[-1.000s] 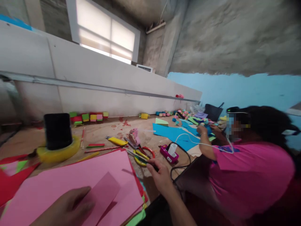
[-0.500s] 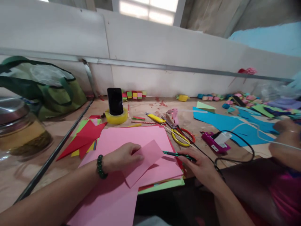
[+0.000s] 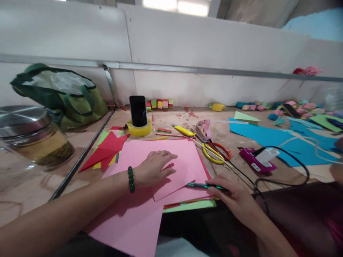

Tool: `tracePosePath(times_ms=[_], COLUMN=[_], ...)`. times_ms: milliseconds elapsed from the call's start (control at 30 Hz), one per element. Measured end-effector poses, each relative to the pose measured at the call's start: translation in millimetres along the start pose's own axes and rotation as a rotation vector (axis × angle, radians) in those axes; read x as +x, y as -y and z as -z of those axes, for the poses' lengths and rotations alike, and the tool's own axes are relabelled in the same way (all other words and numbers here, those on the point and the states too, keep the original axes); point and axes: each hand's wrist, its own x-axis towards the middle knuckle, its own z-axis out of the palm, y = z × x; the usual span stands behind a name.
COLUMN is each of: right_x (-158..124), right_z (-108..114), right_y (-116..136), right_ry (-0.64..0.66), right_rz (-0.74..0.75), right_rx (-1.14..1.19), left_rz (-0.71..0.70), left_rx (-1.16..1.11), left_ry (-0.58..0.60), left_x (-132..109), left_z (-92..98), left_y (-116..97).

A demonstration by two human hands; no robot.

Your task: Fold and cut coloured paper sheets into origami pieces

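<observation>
With left hand (image 3: 155,167): partly covering small pink piece (image 3: 174,184), palm down, fingers loosely spread, gripping nothing. With right hand (image 3: 232,192): pinching green pen (image 3: 199,185), tip at near edge of piece; contact unclear. Beneath piece: larger pink sheet (image 3: 142,146). Beyond sheet: yellow cutter (image 3: 184,130), phone (image 3: 138,111) upright at tape roll (image 3: 140,130). To the right: purple power strip (image 3: 248,157).

White panels (image 3: 171,39) stand along the back of the pale brown worktop (image 3: 222,134), a vertical seam (image 3: 128,39) showing towards the left. A grey metal rail (image 3: 187,70) runs across them, with an upright (image 3: 109,85) reaching down to the worktop. Above, a bright window (image 3: 175,6) is cut off by the top edge, grey concrete (image 3: 249,10) beside it and a light blue wall (image 3: 318,23) at upper right.
</observation>
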Motion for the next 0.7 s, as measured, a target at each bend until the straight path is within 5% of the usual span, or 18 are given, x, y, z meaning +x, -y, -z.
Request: tracePosePath(times_ms=[233, 700], right_x=[1.2, 5.0], right_z=[-5.8, -5.4], right_y=[-7.9, -12.8], right_ry=[0.073, 0.118], right_rz=[0.05, 0.081], right_rx=[-0.031, 0.039], left_rz=[-0.209, -0.263], left_rx=[0.111, 0.152], left_ry=[0.24, 0.237], left_x=[-15.8, -13.0], left_z=[-9.1, -14.2], left_y=[16.0, 21.6])
